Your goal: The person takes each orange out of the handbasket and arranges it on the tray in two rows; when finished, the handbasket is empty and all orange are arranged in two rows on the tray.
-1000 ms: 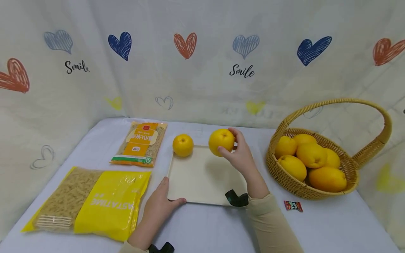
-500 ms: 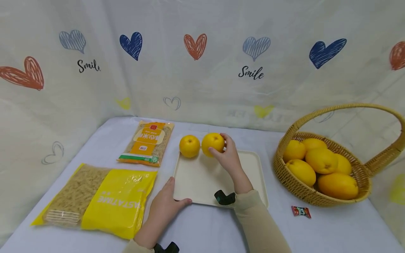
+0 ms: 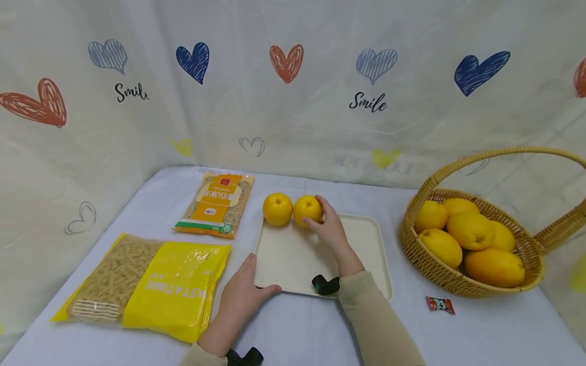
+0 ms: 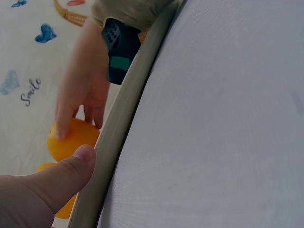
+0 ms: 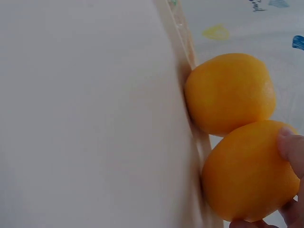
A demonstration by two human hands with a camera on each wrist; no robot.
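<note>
In the head view, my right hand [image 3: 330, 227] grips an orange [image 3: 308, 211] at the far edge of the cream tray [image 3: 293, 264]. A second orange [image 3: 277, 209] sits beside it at the tray's far left corner. In the right wrist view the held orange [image 5: 251, 173] appears to touch the other orange [image 5: 230, 92], with my thumb on its side. My left hand [image 3: 242, 295] rests at the tray's near left corner, its thumb along the front rim and its fingers extended by the left side. Its thumb [image 4: 66, 175] lies against the rim in the left wrist view.
Right of the tray stands a wicker basket [image 3: 426, 269] of several yellow fruits, with a tall handle. A small wrapped candy [image 3: 440, 305] lies before it. To the left lie a yellow pasta bag [image 3: 174, 290] and an orange-labelled grain bag [image 3: 215, 203].
My right hand has brought its orange left and down, from over the tray to beside the other orange. The left hand stays at the tray corner. The head view has shifted slightly.
</note>
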